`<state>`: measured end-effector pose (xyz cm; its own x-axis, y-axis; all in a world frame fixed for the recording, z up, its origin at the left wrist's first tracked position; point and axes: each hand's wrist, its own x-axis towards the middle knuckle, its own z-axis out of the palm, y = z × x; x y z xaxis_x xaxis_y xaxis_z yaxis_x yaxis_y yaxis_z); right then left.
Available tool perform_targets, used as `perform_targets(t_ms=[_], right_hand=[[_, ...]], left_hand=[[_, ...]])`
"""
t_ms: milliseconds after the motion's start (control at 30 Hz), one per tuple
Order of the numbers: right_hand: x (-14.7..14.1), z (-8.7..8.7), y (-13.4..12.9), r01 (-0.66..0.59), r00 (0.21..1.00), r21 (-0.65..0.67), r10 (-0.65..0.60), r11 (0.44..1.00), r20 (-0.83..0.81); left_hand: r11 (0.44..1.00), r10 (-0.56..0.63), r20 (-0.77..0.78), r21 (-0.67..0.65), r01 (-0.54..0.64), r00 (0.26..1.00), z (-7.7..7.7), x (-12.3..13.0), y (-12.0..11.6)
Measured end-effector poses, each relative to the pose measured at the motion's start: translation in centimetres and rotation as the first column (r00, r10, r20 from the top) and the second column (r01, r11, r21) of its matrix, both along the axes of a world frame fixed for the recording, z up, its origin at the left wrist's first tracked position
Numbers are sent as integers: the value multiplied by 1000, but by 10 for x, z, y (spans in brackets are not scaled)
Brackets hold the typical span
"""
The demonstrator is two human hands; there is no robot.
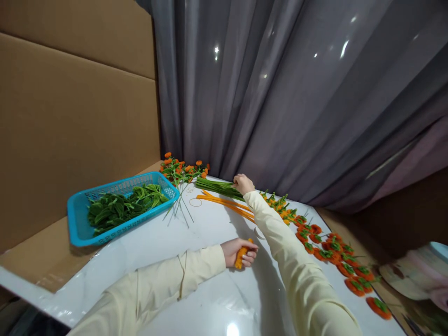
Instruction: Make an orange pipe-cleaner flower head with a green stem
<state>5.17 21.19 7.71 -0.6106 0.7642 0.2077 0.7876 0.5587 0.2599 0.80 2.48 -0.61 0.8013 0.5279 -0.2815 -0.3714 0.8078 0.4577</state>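
My left hand (239, 253) is closed around a small fuzzy orange piece (243, 254) above the white table. Farther back, my right hand (244, 183) reaches to the right end of a bundle of long green stems (220, 187), its fingers bent against them; whether it pinches one is too small to tell. Long orange strips (226, 202) lie just in front of the green bundle, partly hidden by the right sleeve. A thin ring (195, 202) rests by their left end.
A blue basket (75, 224) holding green leaves (121, 210) stands at the left. Orange flowers on stems (191, 169) lie at the back. Yellow flower heads (280, 205) and orange flower heads (332, 246) line the right edge. Cardboard (80, 107) and a grey curtain (273, 93) rise behind.
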Motion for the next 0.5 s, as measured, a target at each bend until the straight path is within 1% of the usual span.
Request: perform_targets(t_ms=[167,367,500], right_hand=[[0,14,-1,-50,999,45,50,998,19],[-2,20,-2,-128,990,119,119,985,80],[-1,25,-5,-172,984,191,159,966,84]], left_hand=[[1000,3,-1,6,-3,1000,0,0,0],[1000,0,-10,7,0,1000,1,0,-1],[1000,3,-13,7,-3,1000,3,-1,-1]])
